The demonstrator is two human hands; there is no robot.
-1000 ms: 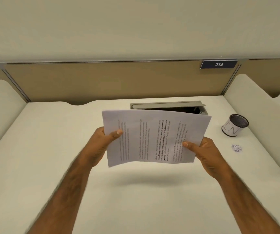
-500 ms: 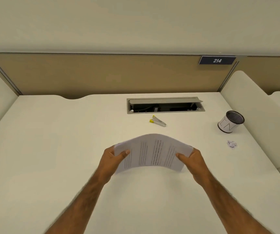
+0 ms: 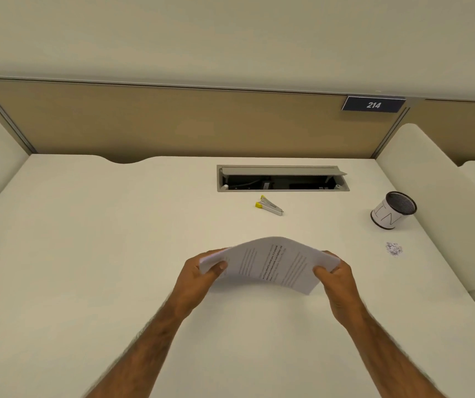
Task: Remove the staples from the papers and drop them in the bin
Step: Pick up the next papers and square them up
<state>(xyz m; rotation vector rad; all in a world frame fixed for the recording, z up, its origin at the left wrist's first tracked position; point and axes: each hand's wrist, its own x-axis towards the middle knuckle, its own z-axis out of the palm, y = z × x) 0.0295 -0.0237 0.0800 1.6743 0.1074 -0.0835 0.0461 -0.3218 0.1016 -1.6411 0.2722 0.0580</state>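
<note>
Progress: early, by my read. White printed paper stack [image 3: 270, 264] bowed over near-centre cream desk [image 3: 87, 254], left hand [image 3: 199, 278] and right hand [image 3: 336, 280] gripping its side edges. Yellow-and-steel staple remover [image 3: 269, 206] untouched farther back. Black mesh bin [image 3: 392, 209] far right. Staples not visible.

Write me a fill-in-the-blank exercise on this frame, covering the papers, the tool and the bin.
1. The left hand and the right hand hold the papers, which bow ____ in the middle.
2. The staple remover lies on the desk, touched by ____ hand.
3. The bin stands to the ____ of the papers.
4. The plate on the partition reads ____.
Missing words: upward; neither; right; 214.
</note>
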